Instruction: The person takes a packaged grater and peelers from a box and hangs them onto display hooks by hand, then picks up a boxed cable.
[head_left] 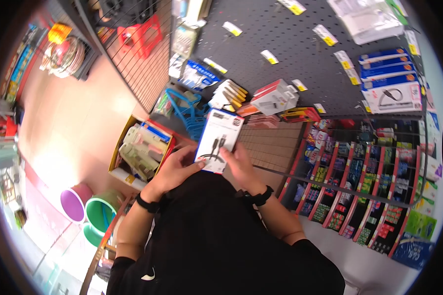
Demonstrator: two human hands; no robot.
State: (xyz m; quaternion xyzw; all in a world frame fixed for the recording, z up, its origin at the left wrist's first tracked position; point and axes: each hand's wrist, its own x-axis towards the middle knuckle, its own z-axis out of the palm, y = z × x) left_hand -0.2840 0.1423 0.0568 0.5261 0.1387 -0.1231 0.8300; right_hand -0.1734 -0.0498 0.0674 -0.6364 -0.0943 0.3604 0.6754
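A white box with blue edges and a picture of a black cable [218,137] is held upright in front of my chest. My left hand [177,166] grips its lower left side, the thumb lying near the bottom edge. On the right side, my right hand [238,164] holds it too, with the thumb over the printed front. Just beyond the box are blue plastic hangers [188,114] and hanging packs with yellow ends [230,94]. Similar cable boxes [391,96] hang at the right of the dark pegboard [253,34].
An open carton of packaged goods [145,150] stands left of my hands. Purple [75,204] and green buckets [102,215] are at the lower left. A red stool [142,37] stands behind a wire grid. Sloped racks of small packets [352,184] fill the right.
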